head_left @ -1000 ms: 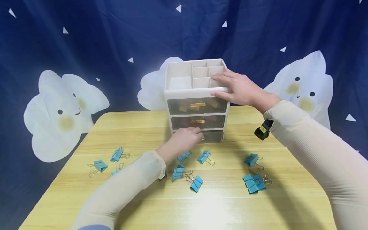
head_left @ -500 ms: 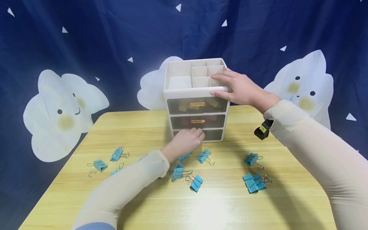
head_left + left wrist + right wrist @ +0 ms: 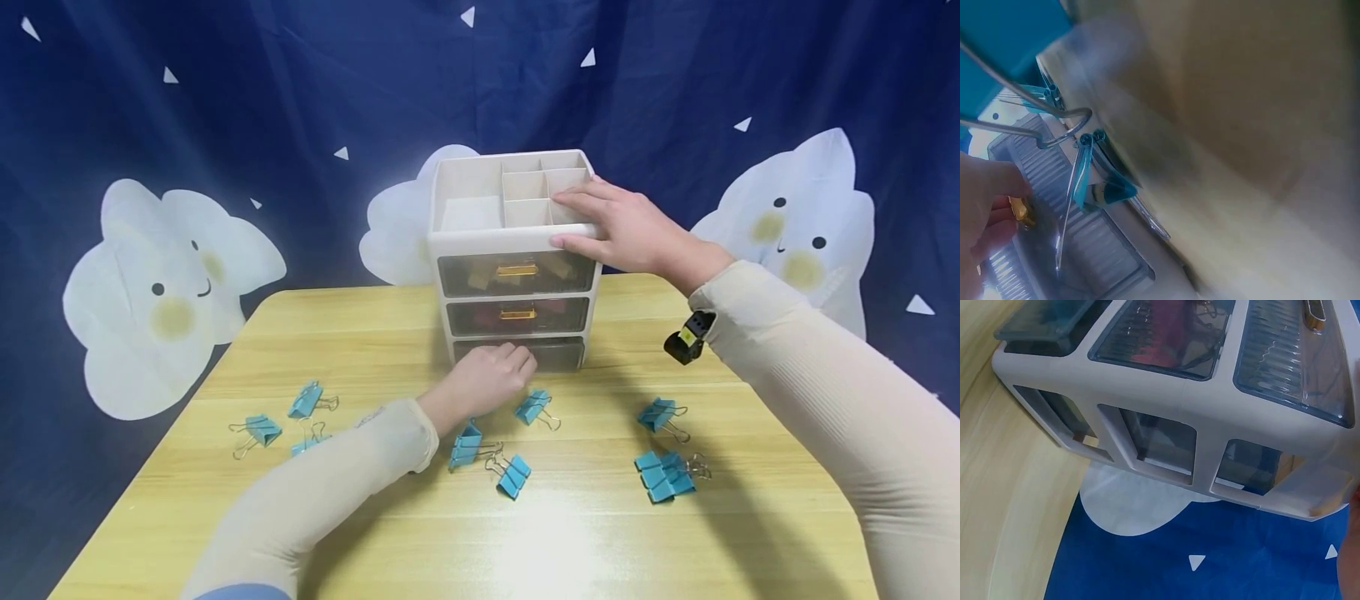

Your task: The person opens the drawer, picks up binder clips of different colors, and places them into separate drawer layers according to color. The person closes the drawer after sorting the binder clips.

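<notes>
Blue curtain [image 3: 300,83] behind; mid-frame, left hand [image 3: 491,377] pinches a part-open drawer's [image 3: 561,354] handle [image 3: 1021,211]. Opening further likely needs spread right hand [image 3: 637,233] bracing.

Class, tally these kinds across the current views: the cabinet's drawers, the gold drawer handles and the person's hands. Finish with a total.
Drawers: 3 (top drawer, middle drawer, bottom drawer)
Gold handles: 3 (top handle, middle handle, bottom handle)
Hands: 2 (left hand, right hand)
Total: 8
</notes>
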Demonstrator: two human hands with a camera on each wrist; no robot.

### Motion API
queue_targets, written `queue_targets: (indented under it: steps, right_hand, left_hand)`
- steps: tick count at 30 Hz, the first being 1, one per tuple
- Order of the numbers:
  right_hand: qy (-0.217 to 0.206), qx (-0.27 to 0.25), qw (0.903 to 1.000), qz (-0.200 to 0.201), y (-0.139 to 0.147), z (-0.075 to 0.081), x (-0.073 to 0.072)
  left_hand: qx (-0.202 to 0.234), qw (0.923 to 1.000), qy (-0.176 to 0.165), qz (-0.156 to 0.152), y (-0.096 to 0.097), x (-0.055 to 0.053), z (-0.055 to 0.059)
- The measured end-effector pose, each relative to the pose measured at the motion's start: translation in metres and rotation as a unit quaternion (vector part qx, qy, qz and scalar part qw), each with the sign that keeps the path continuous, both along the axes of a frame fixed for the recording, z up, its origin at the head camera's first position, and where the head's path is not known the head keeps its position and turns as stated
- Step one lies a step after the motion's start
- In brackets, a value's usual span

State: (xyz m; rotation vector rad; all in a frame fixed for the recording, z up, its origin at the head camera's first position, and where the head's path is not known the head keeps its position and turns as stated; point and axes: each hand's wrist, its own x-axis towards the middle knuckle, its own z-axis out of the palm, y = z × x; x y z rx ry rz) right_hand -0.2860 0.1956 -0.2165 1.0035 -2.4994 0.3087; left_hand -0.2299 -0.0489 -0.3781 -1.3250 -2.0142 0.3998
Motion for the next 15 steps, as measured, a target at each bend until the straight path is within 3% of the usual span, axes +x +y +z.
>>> queue_targets:
  steps: [6,15]
  right_hand:
    - [-0.003,-0.001,1.0000,-0.002,0.000,0.000,0.001]
    - [-0.001,-0.004,1.0000,-0.002,0.000,-0.001,0.000]
  left_hand:
    - [-0.001,0.9999,-0.004,-0.010,-0.003,0.009,0.000]
    - [-0.002,0.9990,0.026,-0.037,-0.004,0.029,0.001]
